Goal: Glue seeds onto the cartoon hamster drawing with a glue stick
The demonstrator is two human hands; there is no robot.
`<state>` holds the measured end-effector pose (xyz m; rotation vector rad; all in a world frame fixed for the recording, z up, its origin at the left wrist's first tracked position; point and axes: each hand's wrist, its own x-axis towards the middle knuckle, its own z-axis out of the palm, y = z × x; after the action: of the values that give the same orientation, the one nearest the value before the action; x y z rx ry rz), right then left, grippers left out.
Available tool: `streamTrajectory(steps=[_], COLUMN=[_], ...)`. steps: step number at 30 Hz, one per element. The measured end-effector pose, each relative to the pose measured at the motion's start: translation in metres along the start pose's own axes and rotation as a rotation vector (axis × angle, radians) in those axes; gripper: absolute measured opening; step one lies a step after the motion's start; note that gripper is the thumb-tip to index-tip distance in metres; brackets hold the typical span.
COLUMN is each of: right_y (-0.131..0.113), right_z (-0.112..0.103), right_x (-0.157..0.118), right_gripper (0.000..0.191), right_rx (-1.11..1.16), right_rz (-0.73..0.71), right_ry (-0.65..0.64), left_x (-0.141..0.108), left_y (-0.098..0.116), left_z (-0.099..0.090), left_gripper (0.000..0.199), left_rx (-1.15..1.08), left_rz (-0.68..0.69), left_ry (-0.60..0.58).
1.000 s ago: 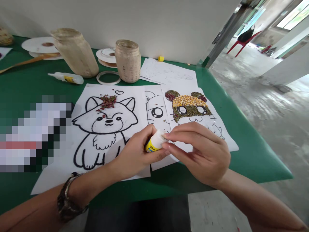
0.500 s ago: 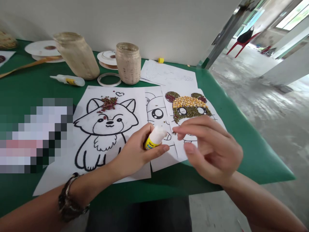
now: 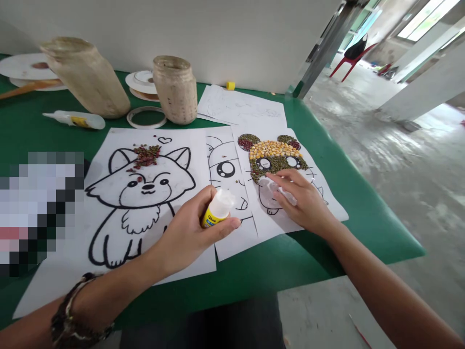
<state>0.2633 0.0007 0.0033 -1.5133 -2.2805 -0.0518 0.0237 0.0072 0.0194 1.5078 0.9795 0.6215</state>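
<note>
My left hand is wrapped round a glue stick with a yellow label, its white end up, above the paper edges. My right hand rests low over the hamster drawing. Its fingertips touch the lower edge of the green beans on the face; thumb and fingers are apart, and nothing shows between them. Yellow corn kernels cover the forehead, with red and green beans on the ears. To the left lies a fox drawing with a small heap of red and green beans on its head.
Two wrapped jars stand at the back, near a ribbon spool and a tape roll. A glue bottle lies to the left. A yellow cap sits by sketched sheets. The green table's edge is at the right.
My right hand has moved down onto the hamster drawing, and its fingers have straightened. My left hand still holds the glue stick. The view has shifted slightly to the right.
</note>
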Motion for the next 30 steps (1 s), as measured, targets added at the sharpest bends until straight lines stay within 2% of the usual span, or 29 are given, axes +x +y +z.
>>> streamTrajectory(steps=[5,19,25,30], right_y=[-0.005,-0.008,-0.011,-0.011], right_z=[0.003,0.005,0.004,0.005], right_x=[0.004,0.004,0.005,0.005], right_gripper=[0.037,0.038,0.041,0.038], right_rx=[-0.082,-0.217,-0.303,-0.274], right_rz=[-0.014,-0.035,-0.054,-0.048], right_ry=[-0.096,-0.125,-0.168,-0.152], left_x=[-0.001,-0.001,-0.002,-0.001], left_y=[-0.001,-0.001,-0.001,-0.002], left_z=[-0.001,-0.001,-0.001,-0.001], left_gripper=[0.026,0.026,0.025,0.025], left_rx=[0.019,0.077,0.070,0.079], left_rz=[-0.001,0.039,0.031,0.043], left_ry=[-0.010,0.015,-0.009,-0.004])
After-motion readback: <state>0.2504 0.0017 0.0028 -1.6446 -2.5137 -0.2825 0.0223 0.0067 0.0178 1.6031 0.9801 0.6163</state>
